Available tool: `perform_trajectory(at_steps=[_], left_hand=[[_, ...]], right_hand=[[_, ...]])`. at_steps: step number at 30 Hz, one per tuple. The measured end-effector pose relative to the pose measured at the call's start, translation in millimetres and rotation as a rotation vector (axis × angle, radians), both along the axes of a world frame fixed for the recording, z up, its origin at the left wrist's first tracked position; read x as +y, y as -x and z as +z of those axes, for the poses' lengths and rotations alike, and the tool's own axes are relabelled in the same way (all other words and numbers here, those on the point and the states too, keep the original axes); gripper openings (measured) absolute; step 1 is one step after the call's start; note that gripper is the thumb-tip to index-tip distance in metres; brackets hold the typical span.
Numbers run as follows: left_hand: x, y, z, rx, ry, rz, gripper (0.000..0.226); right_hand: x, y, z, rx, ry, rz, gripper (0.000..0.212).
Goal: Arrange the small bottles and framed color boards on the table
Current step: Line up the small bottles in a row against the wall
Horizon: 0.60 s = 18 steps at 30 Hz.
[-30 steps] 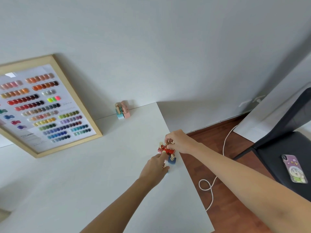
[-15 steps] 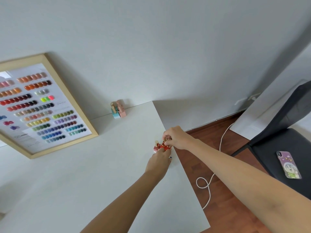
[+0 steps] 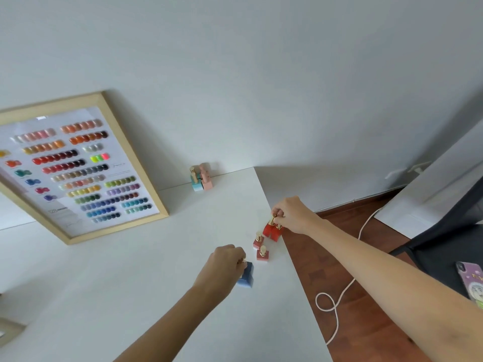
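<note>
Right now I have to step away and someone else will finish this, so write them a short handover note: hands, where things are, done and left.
Left hand: closed on the blue bottle, held tilted just off the table.
Right hand: pinching the gold caps of the two red bottles at the table's right edge.
Between the hands: two dark pink bottles standing upright, untouched.
Back edge, by the wall: a small cluster of pastel bottles.
Framed color board: leaning against the wall at the left.
Done: pastel cluster and board look placed.
Left: set down the blue and red bottles and group the loose ones.
</note>
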<state>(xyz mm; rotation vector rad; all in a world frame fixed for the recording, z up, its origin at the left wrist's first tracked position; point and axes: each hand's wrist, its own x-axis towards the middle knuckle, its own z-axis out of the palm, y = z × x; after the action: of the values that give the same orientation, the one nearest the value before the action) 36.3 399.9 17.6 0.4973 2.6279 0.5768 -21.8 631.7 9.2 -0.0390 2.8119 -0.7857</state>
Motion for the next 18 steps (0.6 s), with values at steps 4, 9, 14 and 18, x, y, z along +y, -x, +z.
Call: perform_trajectory(at_steps=[4,9,14,18], left_hand=[[-19,43,11,0.098,-0.012,0.094,0.019],[-20,106,12,0.194,-0.012,0.154,0.020],[-4,164,7,0.188,-0.002,0.177,0.020],[11,207,1,0.169,-0.023,0.222,0.017]], right_hand=[[-7,23,2,0.047,0.020,-0.066,0.010],[-20,58,3,0.104,0.079,-0.136,0.011],[-35,93,-1,0.141,0.140,-0.236,0.013],[-48,121,-3,0.172,0.174,-0.286,0.010]])
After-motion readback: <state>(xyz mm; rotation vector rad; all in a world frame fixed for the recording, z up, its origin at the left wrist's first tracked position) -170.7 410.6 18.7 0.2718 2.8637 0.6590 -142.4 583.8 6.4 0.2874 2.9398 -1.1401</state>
